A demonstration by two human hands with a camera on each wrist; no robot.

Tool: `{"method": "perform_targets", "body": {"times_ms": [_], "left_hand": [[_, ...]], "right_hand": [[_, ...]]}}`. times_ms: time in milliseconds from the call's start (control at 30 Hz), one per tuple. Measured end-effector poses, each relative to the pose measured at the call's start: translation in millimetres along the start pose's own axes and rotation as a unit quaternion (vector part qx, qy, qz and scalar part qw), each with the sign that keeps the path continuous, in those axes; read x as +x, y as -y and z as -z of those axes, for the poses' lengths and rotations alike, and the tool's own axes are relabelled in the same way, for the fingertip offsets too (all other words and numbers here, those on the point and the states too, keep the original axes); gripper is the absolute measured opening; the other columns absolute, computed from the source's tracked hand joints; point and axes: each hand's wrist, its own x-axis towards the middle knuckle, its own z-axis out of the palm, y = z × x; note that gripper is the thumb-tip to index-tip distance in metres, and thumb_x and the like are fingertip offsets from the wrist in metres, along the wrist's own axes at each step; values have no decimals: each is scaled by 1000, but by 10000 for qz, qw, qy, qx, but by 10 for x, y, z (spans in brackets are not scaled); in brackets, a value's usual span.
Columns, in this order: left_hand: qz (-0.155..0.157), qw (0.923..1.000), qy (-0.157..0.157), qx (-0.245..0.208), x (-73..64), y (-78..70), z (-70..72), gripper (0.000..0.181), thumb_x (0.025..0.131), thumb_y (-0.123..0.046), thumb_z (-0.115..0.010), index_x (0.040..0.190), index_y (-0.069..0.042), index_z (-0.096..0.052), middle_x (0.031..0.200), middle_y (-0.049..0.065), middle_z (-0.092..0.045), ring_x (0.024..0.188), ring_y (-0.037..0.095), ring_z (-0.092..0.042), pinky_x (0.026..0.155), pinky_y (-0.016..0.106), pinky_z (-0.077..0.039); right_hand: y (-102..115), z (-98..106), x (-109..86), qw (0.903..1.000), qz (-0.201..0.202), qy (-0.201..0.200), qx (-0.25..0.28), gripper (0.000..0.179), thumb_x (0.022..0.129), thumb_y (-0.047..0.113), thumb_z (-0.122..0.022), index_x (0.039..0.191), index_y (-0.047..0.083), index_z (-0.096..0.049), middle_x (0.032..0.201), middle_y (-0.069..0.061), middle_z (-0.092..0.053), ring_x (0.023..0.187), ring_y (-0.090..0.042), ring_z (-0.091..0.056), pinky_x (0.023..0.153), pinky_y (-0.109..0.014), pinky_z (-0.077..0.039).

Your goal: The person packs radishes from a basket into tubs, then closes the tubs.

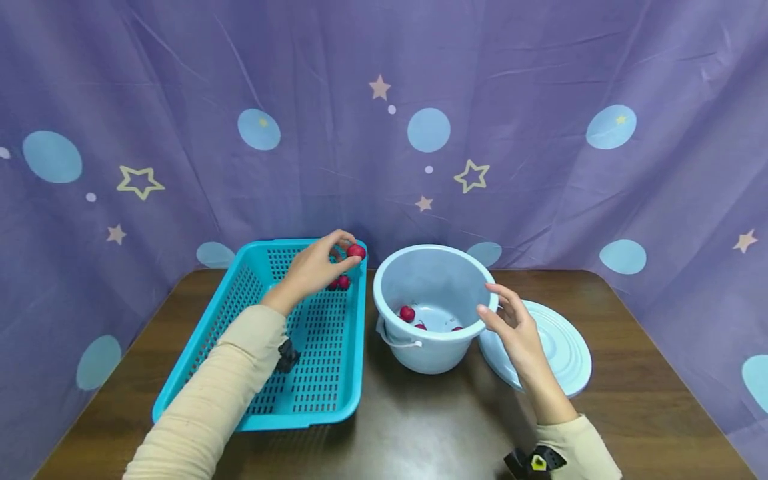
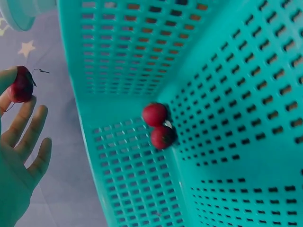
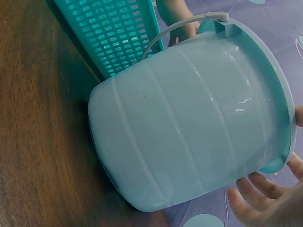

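Note:
My left hand (image 1: 318, 263) pinches a small round red fruit (image 1: 356, 252), with a thin dark stem showing in the left wrist view, above the far right corner of a turquoise slotted basket (image 1: 359, 347). Two more red fruits (image 2: 158, 125) lie together in that corner of the basket. To the right stands a pale blue bucket (image 1: 429, 350), upright, its handle hanging down at the front left. Several red fruits (image 1: 407, 314) are at its bottom. My right hand (image 1: 516, 330) holds the bucket's right rim, thumb at the rim and fingers along the outer wall.
A round pale blue lid (image 1: 567, 350) lies on the brown wooden table (image 1: 420, 427) to the right of the bucket, partly behind my right hand. A purple curtain (image 1: 336, 133) with stars and dots hangs behind the table.

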Motion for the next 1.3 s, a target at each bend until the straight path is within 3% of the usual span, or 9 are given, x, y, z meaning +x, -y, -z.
{"method": "perform_targets", "body": {"times_ms": [200, 500, 767, 1067, 1300], "left_hand": [[-60, 9998, 41, -179, 12, -144, 4, 36, 93, -52, -63, 122, -31, -56, 113, -5, -61, 104, 17, -59, 79, 44, -48], [-313, 9989, -73, -337, -31, -336, 54, 38, 94, -51, -64, 124, -28, -57, 114, -4, -62, 100, 16, -60, 72, 39, -51], [-744, 9962, 126, -427, -33, -566, -40, 35, 92, -47, -68, 120, -27, -59, 104, -6, -63, 93, 15, -59, 64, 36, -49], [-1222, 9919, 315, -168, -48, -784, -116, 35, 90, -41, -72, 120, -26, -60, 100, -8, -63, 94, 14, -59, 65, 34, -48], [-1347, 9887, 630, -190, -78, -860, -190, 36, 88, -40, -75, 120, -29, -61, 104, -11, -62, 95, 9, -58, 66, 32, -51]], "right_hand": [[-1, 7, -2, 10000, -38, -22, 37, 49, 98, 21, -65, 143, 14, -47, 138, -11, -50, 109, -9, -55, 86, -21, -48], [0, -19, 57, 9999, 136, -2, -3, 49, 97, 21, -66, 142, 14, -49, 136, -12, -52, 107, -10, -57, 86, -23, -48], [-16, 6, 37, 9999, 66, -83, -6, 49, 97, 18, -65, 142, 12, -49, 135, -13, -53, 106, -8, -58, 85, -23, -48], [-23, 6, 41, 9999, 96, -78, 37, 49, 97, 19, -65, 143, 13, -48, 136, -13, -53, 108, -10, -57, 86, -23, -48], [-24, 3, 33, 9999, 92, -68, 36, 49, 97, 19, -65, 143, 13, -48, 137, -12, -52, 110, -10, -56, 86, -24, -48]]}}
